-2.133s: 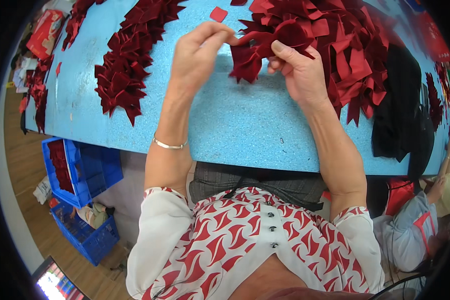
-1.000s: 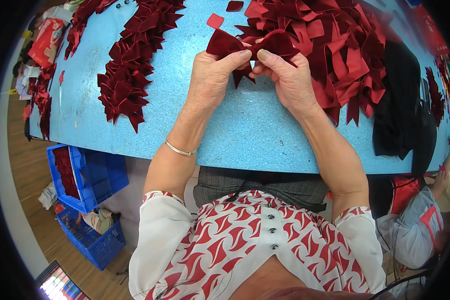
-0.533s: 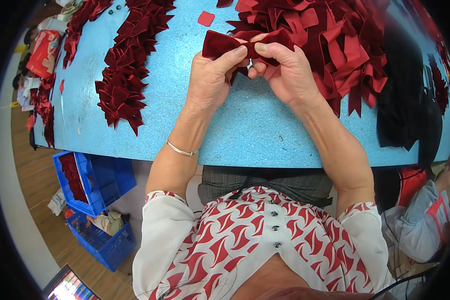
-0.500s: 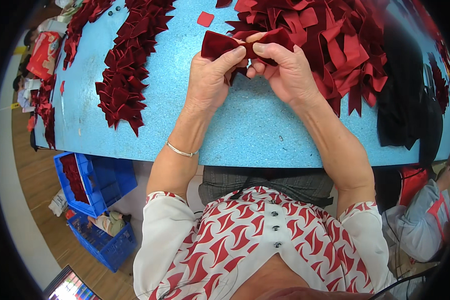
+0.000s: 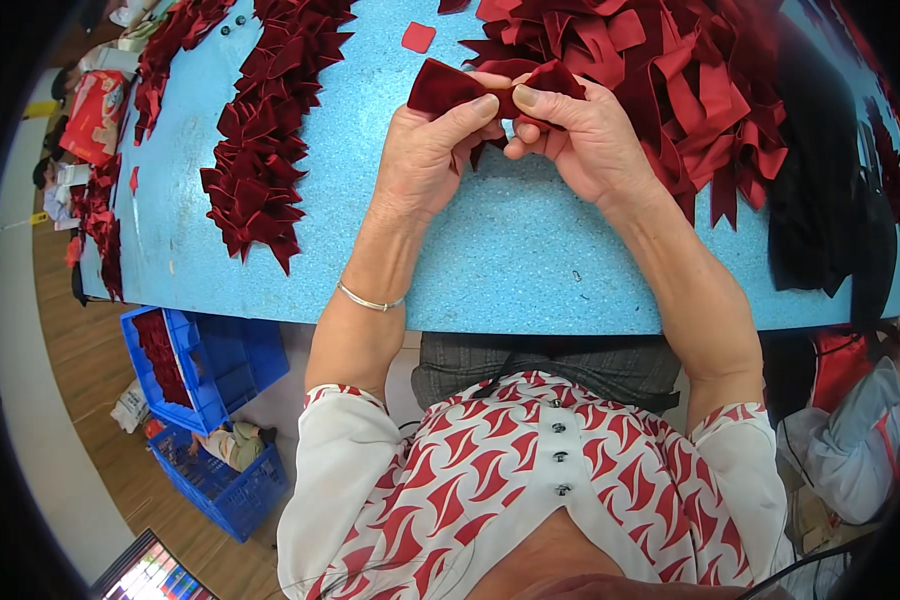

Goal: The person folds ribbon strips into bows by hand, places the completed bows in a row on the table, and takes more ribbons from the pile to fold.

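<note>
Head view, red bow [image 5: 440, 88], left fingers [image 5: 472, 113] now near middle

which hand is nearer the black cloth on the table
Right. The right hand is to the left of the black cloth; the left hand is farther left.

The bow [image 5: 438, 90] was soft, velvety cloth, the counter [image 5: 510, 265] speckled and faintly glossy, the bangle [image 5: 372, 303] shiny metal, the near-left crate [image 5: 255, 350] smooth plastic, and the floor [image 5: 95, 375] wood-grained.

Black cloth [image 5: 815, 215] lies at right; a blue crate [image 5: 206, 400] and blue basket [image 5: 253, 500] show at left.
</note>
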Tool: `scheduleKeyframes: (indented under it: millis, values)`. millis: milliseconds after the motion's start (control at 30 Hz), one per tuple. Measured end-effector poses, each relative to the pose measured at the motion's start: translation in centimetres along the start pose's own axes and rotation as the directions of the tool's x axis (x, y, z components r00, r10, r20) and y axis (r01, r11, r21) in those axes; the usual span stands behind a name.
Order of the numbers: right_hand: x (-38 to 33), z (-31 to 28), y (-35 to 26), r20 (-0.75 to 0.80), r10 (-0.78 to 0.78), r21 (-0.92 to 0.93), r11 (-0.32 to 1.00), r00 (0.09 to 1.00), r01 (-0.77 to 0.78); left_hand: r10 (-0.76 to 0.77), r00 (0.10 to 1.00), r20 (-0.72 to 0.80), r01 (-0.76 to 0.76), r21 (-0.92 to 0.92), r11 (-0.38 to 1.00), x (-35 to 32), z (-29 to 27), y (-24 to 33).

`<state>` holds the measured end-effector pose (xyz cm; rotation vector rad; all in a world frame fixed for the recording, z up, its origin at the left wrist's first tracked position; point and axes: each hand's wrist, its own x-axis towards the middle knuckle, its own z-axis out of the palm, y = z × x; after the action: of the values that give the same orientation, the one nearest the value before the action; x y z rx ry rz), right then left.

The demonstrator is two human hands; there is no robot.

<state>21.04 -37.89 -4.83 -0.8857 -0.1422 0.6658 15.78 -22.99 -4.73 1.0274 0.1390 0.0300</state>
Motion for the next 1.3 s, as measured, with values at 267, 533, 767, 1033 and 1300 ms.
scheduleKeyframes:
  millis: [267,533,767,1033,1300]
  values:
    - [0.1,0.0,0.3,0.017,-0.090,-0.060,0.994,0.996,0.091,-0.028,0.997,-0.068,0.028,-0.001,1.000,0.0,-0.2,-0.1]
    - [0.3,-0.5,0.0,0.006,-0.027,-0.147,0.989,1.000,0.028,-0.009,0.999,-0.053,0.018,0.171,0.985,-0.3,-0.2,0.3]
    - [0.3,-0.2,-0.2,-0.045,0.095,0.019,0.995,0.994,-0.094,-0.021,1.000,-0.009,0.022,0.105,0.994,-0.1,-0.5,0.2]
    - [-0.2,0.0,-0.4,0.034,-0.020,-0.257,0.966,0.999,0.028,-0.022,1.000,0.017,0.019,0.155,0.988,-0.2,-0.3,0.6]
    - [0.0,0.2,-0.5,0.082,-0.073,-0.285,0.954,0.994,0.093,-0.083,0.996,-0.026,0.085,0.108,0.991,-0.2,-1.1,0.8]
